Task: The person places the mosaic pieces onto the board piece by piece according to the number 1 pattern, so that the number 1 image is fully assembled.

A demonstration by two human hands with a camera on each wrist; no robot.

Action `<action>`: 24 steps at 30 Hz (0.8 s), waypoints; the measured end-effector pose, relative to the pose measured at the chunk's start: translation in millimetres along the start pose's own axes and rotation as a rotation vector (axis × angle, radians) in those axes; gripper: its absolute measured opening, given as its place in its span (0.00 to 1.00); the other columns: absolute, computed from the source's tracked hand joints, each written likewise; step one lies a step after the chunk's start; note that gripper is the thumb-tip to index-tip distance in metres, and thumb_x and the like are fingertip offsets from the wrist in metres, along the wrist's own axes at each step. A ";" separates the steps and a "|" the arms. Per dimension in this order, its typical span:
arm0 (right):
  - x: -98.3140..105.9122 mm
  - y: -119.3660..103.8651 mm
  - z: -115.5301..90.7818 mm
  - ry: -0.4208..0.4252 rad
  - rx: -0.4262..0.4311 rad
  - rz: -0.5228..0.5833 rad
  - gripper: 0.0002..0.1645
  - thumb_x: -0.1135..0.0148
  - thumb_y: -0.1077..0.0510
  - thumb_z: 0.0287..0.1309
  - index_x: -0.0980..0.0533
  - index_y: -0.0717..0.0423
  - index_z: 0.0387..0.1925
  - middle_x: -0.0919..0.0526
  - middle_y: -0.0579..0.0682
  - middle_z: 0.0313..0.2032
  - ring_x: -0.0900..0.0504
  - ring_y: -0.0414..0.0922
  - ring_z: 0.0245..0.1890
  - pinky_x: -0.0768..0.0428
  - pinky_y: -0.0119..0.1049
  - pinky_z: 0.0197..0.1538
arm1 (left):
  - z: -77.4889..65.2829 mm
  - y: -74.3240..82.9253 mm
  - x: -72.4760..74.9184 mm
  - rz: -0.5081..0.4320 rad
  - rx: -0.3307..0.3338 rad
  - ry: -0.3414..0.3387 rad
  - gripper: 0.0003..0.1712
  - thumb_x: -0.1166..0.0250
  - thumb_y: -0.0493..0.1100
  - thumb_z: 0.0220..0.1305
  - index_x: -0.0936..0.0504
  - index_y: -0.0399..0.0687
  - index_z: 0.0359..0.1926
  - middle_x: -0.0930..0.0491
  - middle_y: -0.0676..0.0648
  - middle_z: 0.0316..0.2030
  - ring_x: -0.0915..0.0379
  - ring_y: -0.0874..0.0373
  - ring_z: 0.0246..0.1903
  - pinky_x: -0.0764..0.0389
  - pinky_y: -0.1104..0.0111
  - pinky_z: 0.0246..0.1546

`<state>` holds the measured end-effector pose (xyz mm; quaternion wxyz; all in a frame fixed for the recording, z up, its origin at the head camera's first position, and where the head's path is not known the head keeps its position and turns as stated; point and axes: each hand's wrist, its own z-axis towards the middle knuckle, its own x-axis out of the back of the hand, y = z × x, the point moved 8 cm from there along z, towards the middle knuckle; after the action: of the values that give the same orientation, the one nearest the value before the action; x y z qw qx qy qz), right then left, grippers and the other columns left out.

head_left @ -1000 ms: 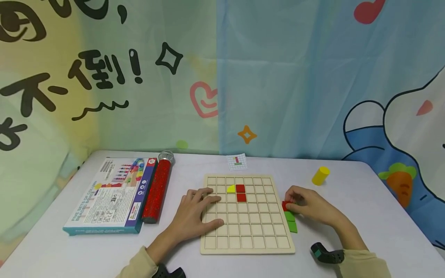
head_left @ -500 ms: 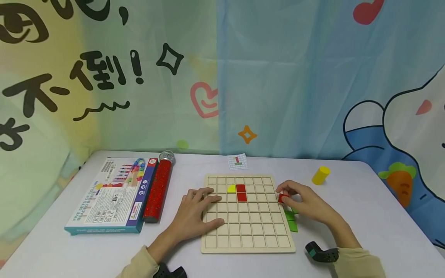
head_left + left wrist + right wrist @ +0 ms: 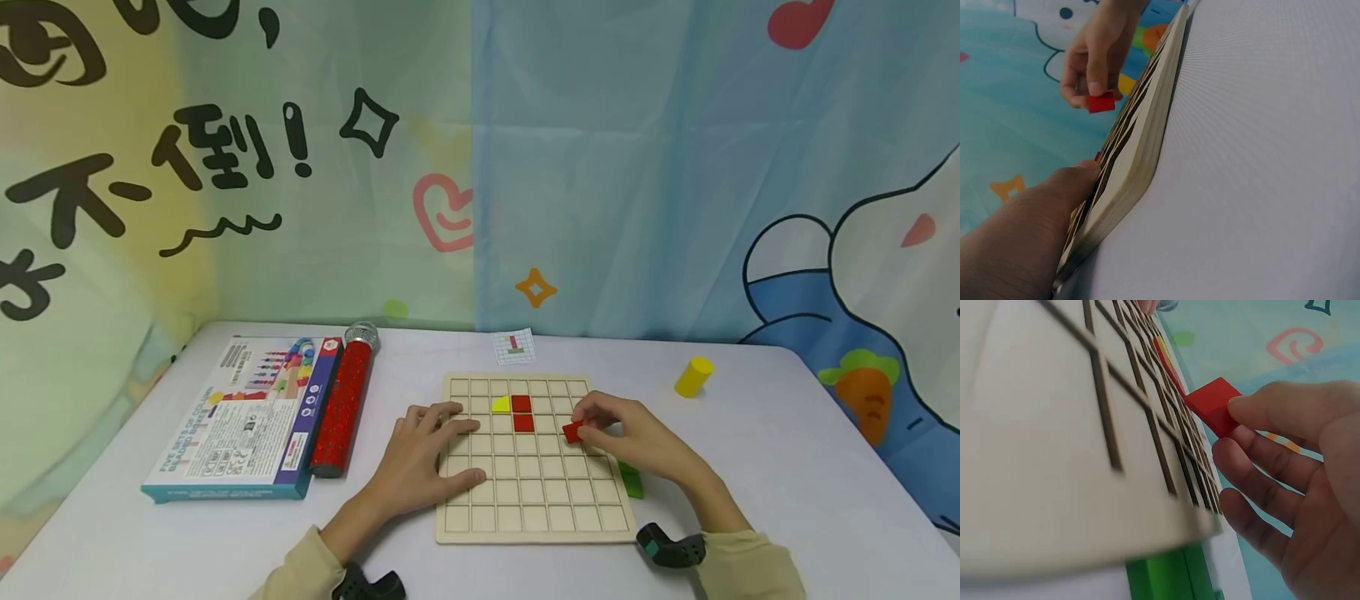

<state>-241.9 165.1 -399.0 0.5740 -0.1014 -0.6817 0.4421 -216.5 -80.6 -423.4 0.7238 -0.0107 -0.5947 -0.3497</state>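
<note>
My right hand (image 3: 637,433) pinches a red square tile (image 3: 1215,405) between thumb and fingers, over the right part of a wooden grid board (image 3: 536,517). My left hand (image 3: 420,454) lies with fingers spread on the board's left edge; its thumb (image 3: 1069,184) rests on the rim in the left wrist view. Two red tiles (image 3: 522,423) sit one below the other in the upper middle of the grid. Left of the upper one is a yellow quarter-round tile (image 3: 501,405). Green tiles (image 3: 632,481) lie against the board's right edge, partly hidden by my right hand.
Behind the board lies a small grid card (image 3: 514,347) with a red and green pattern. A yellow cylinder (image 3: 693,377) stands at the back right. To the left are a red microphone (image 3: 342,412) and a flat printed box (image 3: 232,417). A printed curtain hangs behind the table.
My right hand has picked the red tile up from beside the board's right edge and carried it left over the grid. My left hand stays in place.
</note>
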 end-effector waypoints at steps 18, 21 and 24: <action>-32.4 -30.8 20.0 0.001 0.035 -0.024 0.05 0.39 0.57 0.60 0.25 0.49 0.38 0.20 0.42 0.31 0.24 0.38 0.32 0.25 0.29 0.36 | -0.6 3.2 -1.4 0.013 0.022 0.000 0.35 0.37 0.69 0.50 0.25 0.65 0.58 0.33 0.52 0.60 0.39 0.55 0.50 0.38 0.61 0.45; -34.3 -29.3 20.5 0.014 0.027 -0.045 0.05 0.38 0.57 0.60 0.25 0.49 0.37 0.21 0.41 0.31 0.25 0.37 0.32 0.25 0.29 0.37 | -0.2 5.2 -1.0 0.005 0.019 0.007 0.35 0.37 0.69 0.50 0.25 0.64 0.58 0.33 0.51 0.59 0.39 0.55 0.49 0.38 0.61 0.44; -36.5 -28.2 21.2 0.024 0.026 -0.064 0.05 0.38 0.57 0.59 0.25 0.48 0.37 0.21 0.41 0.30 0.25 0.36 0.31 0.25 0.28 0.36 | -0.1 5.7 -0.2 0.011 0.017 0.015 0.35 0.36 0.69 0.49 0.24 0.64 0.57 0.33 0.51 0.59 0.39 0.55 0.49 0.38 0.62 0.44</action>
<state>-238.3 114.7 -403.0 0.5971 -0.0773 -0.6718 0.4314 -213.4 -76.3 -421.3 0.7303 -0.0051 -0.5920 -0.3409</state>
